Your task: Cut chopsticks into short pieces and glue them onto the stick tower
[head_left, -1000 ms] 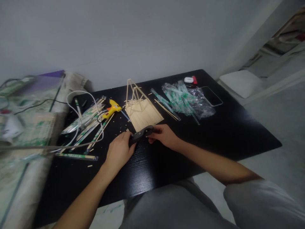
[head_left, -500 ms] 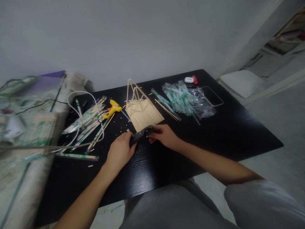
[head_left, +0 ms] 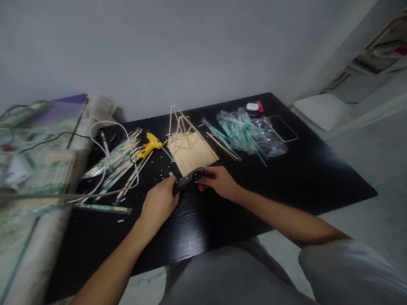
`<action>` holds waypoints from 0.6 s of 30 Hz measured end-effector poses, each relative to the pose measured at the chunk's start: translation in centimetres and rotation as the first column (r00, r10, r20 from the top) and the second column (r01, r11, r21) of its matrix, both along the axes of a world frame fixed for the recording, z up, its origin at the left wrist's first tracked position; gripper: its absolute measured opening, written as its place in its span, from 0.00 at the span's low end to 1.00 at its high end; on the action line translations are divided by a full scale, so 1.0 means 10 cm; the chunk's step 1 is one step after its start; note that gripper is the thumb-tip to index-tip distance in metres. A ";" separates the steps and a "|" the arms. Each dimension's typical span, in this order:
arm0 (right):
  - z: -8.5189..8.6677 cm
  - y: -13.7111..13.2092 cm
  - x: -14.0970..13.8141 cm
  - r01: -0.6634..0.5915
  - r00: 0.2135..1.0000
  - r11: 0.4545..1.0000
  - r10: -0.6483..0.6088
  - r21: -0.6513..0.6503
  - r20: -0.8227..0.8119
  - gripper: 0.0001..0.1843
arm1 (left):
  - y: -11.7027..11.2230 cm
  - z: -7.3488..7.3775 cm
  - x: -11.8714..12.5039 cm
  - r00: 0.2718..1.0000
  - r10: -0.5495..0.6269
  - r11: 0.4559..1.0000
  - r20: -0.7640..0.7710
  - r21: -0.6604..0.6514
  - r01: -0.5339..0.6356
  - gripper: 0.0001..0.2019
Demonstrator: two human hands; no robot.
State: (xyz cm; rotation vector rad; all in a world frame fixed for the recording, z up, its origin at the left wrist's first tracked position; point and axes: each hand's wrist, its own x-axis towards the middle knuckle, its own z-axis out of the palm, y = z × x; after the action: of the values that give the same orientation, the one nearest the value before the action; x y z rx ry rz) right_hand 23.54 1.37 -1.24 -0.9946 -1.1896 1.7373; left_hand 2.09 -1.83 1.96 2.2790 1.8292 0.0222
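Observation:
Both my hands meet at the middle of a black table (head_left: 286, 178). My left hand (head_left: 159, 201) is closed around the handles of a black cutting tool (head_left: 189, 178). My right hand (head_left: 218, 181) is curled at the tool's far end, its fingertips pinched there; whatever they hold is too small to make out. Just beyond the tool lies a flat mat of glued wooden sticks (head_left: 192, 152) with a thin triangular stick frame (head_left: 179, 123) standing on it.
A yellow glue gun (head_left: 149, 144) lies left of the mat, with a white cable (head_left: 108, 127) and wrapped chopsticks (head_left: 117, 159) beside it. Empty green-printed wrappers (head_left: 248, 131), a phone (head_left: 284, 127) and a small white case (head_left: 252, 106) lie at the right. Clutter fills the left edge.

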 end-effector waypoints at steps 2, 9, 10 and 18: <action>-0.01 0.00 0.00 0.008 1.000 1.000 -0.008 -0.002 0.001 0.22 | 0.00 0.00 0.00 1.000 0.003 1.000 -0.018 -0.002 -0.003 0.03; -0.05 0.02 0.01 0.008 1.000 0.999 -0.008 -0.037 -0.009 0.21 | 0.01 -0.02 -0.01 1.000 -0.006 0.998 -0.024 0.056 0.007 0.06; -0.04 0.02 0.01 0.007 1.000 0.999 -0.007 -0.043 -0.015 0.20 | 0.01 -0.02 -0.01 1.000 -0.004 0.998 -0.021 0.062 0.005 0.06; -0.05 0.01 0.00 0.047 0.998 0.998 -0.049 -0.040 -0.041 0.18 | 0.00 -0.06 -0.03 1.000 0.001 0.996 -0.005 0.095 0.000 0.08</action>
State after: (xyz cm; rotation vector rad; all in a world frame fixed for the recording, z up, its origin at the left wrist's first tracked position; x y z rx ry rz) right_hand 23.49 1.45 -1.76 -0.9974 -1.1004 1.7415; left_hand 1.80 -1.83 1.34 2.3438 1.8691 0.1053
